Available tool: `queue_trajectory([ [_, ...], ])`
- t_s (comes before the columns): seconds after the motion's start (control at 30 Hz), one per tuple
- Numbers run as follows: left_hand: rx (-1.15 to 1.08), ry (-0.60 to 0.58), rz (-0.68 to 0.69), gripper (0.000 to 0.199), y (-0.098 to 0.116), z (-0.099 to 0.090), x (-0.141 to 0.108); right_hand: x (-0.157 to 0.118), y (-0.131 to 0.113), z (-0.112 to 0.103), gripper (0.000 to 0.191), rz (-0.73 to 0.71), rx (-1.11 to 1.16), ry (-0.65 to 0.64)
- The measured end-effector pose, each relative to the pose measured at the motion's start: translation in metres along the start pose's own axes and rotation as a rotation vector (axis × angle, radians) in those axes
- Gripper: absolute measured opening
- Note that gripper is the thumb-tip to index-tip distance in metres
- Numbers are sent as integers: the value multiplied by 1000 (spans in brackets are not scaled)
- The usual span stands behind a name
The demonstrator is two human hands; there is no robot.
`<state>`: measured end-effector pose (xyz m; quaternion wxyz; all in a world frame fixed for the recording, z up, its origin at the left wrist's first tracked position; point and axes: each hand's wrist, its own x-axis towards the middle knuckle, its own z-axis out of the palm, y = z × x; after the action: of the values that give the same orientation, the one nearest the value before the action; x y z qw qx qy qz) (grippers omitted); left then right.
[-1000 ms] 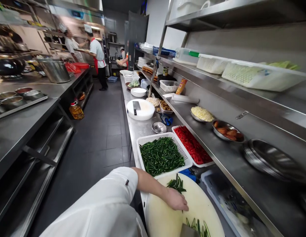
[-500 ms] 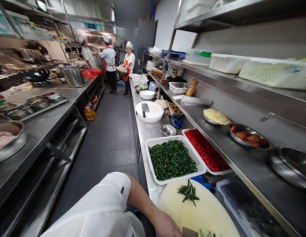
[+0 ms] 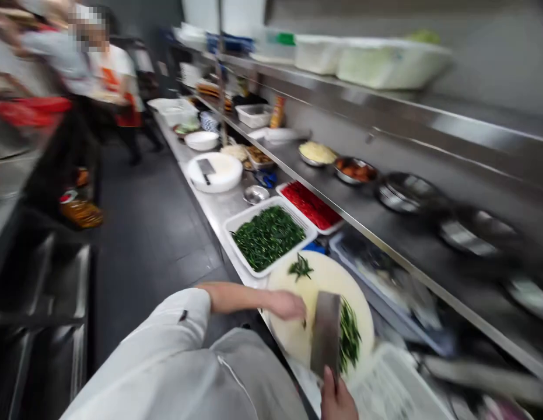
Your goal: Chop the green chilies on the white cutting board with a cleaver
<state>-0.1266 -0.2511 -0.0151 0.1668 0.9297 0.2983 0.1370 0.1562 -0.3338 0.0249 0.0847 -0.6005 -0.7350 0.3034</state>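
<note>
My right hand (image 3: 337, 398) is wrapped round the handle of a cleaver (image 3: 326, 333), whose wide blade lies over a round cutting board (image 3: 293, 338). Right beside the blade is a bunch of long green peppers (image 3: 350, 335). Over the board's left part is my left hand (image 3: 286, 305), its fingers curled together near a small dark bit; blur hides whether they grip it. A few cut green pieces (image 3: 301, 266) lie at the board's far edge. Behind the board stands a white basket (image 3: 227, 224) full of green peppers (image 3: 271, 236).
A tray of red peppers (image 3: 310, 204) sits beyond the basket. Farther back lies another white board (image 3: 225, 182) with a cleaver (image 3: 205, 169). A steel shelf (image 3: 402, 256) with bowls runs along the right. Several people (image 3: 118, 81) stand at the far left.
The view has turned down and right, bringing my right hand, the cleaver and the bunch of peppers into sight. My left hand now shows fully, over the board.
</note>
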Motion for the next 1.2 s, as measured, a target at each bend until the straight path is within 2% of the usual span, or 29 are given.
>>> queue_trajectory([
  [0.07,80,161,-210,30,-24,-14,0,-34,21,-7,56,96,84,-30],
  [0.13,137,253,-399,27,-49,-21,3,-52,29,-6,56,103,167,-102],
  [0.2,173,245,-432,26,-66,-22,7,-56,31,-4,53,92,190,-144],
  [0.3,199,223,-448,27,-76,-17,15,-53,34,0,50,131,162,-120],
  [0.43,245,280,-622,32,-83,-15,38,-49,37,2,47,166,162,-43],
  [0.53,274,274,-709,31,-92,-19,57,-47,40,4,47,200,168,-35],
  [0.63,268,227,-673,25,-98,-24,64,-45,46,3,47,208,177,-54],
  [0.8,230,183,-588,24,-105,-31,52,-39,54,-6,44,259,140,-49],
  [1.03,207,130,-510,32,-112,-34,42,-35,35,-9,38,284,56,-62],
  [1.2,297,97,-440,24,-109,-32,42,-37,36,0,38,278,6,-51],
])
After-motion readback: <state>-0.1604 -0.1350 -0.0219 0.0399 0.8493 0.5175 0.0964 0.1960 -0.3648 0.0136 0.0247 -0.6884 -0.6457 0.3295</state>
